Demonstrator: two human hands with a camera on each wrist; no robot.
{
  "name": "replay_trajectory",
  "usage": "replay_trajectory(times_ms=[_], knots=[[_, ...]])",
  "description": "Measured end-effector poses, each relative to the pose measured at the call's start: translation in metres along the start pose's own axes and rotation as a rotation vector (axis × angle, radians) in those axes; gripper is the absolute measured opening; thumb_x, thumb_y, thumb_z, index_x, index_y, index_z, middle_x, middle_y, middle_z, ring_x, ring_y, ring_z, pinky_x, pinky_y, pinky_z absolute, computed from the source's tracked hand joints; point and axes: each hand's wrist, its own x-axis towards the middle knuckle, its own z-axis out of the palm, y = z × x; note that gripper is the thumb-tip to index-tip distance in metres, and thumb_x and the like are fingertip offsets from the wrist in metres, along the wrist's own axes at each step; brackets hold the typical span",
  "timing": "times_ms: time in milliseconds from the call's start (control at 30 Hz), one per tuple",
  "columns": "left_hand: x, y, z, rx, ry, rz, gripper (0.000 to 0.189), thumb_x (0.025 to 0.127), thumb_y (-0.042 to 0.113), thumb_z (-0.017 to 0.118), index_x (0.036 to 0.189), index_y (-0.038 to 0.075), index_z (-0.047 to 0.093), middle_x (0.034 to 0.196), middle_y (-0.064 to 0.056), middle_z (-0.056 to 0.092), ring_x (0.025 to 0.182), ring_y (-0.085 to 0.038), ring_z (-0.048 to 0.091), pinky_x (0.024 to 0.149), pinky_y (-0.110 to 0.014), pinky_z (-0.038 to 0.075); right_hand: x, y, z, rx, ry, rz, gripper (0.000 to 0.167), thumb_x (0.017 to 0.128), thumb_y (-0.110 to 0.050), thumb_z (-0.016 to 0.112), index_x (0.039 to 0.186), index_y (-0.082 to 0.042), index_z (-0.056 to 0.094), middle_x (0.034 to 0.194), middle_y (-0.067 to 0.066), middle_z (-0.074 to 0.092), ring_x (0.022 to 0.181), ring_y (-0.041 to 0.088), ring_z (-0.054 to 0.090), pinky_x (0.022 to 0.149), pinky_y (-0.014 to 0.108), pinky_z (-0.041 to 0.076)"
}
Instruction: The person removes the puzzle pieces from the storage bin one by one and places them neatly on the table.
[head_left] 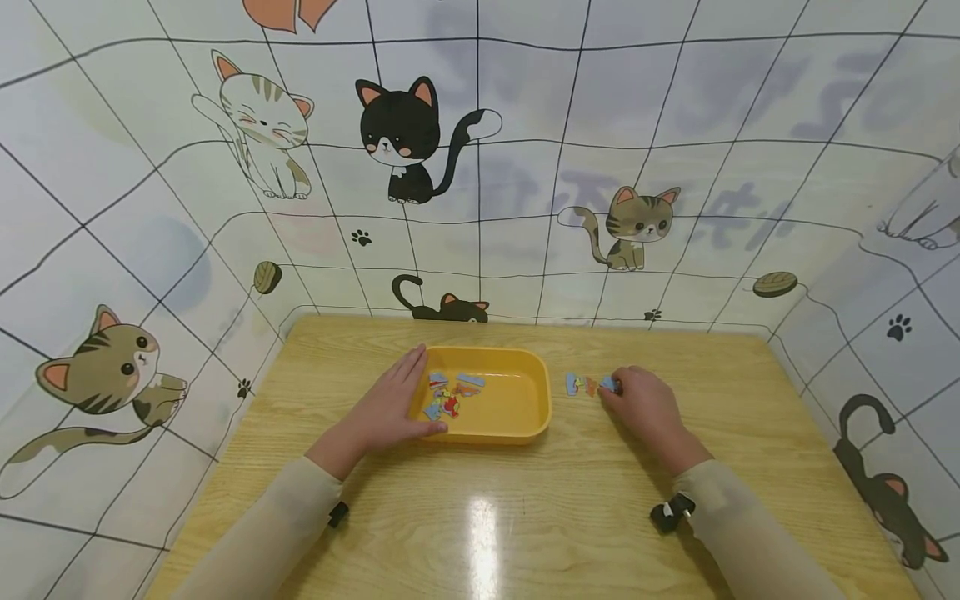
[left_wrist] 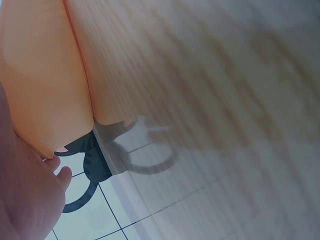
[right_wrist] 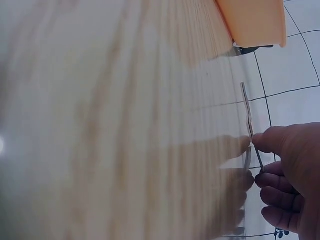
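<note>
In the head view, my left hand [head_left: 386,408] grips the left end of a yellow tray [head_left: 536,400], its thumb over the near rim and its fingers at the far corner. Several colourful jigsaw puzzle pieces [head_left: 452,403] lie in the tray's left half. Right of the tray, two joined-looking puzzle pieces [head_left: 576,385] sit on the table. At the right end of that row, my right hand [head_left: 647,406] pinches a light blue puzzle piece [head_left: 608,384], partly hidden by the fingers. The right wrist view has this piece [right_wrist: 258,156] edge-on and slightly tilted between thumb and fingers.
The wooden table [head_left: 405,517] carries the tray and pieces, with a bright light reflection near its front. Behind and at both sides stand white walls [head_left: 525,183] with grid lines and cartoon cats. A dark wrist camera [head_left: 670,512] hangs at the right sleeve.
</note>
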Motion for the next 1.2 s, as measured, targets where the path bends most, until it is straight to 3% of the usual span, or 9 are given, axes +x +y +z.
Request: replay_trajectory(times_ms=[767,1000,1200], knots=[[-0.0002,-0.0005,0.0005,-0.015,0.0,-0.006,0.133,0.091,0.084,0.069,0.177,0.002,0.008,0.186,-0.011,0.002,0.171,-0.03,0.005,0.135,-0.054,0.017,0.002,-0.0019,-0.0049,0.052,-0.022,0.024,0.031,0.1,-0.029,0.084,0.096,0.0,0.074,0.082,0.005,0.061,0.073,0.023,0.053,0.064,0.04,0.045],[0.0003,-0.0012,0.0014,-0.016,0.008,-0.01,0.133,0.091,0.079,0.074,0.177,0.002,0.009,0.186,-0.011,0.004,0.171,-0.031,0.006,0.135,-0.055,0.018,0.0019,-0.0018,-0.0052,0.063,-0.029,0.031,0.031,0.1,-0.031,0.083,0.091,-0.004,0.071,0.08,0.004,0.057,0.072,0.022,0.05,0.063,0.038,0.04],[0.0,0.0007,-0.0004,-0.014,-0.001,-0.011,0.132,0.091,0.08,0.073,0.177,0.002,0.009,0.186,-0.012,0.005,0.171,-0.031,0.006,0.135,-0.055,0.018,0.0003,-0.0009,-0.0064,0.081,-0.037,0.045,0.035,0.101,-0.032,0.082,0.106,0.002,0.078,0.088,0.008,0.067,0.077,0.023,0.057,0.069,0.044,0.051]])
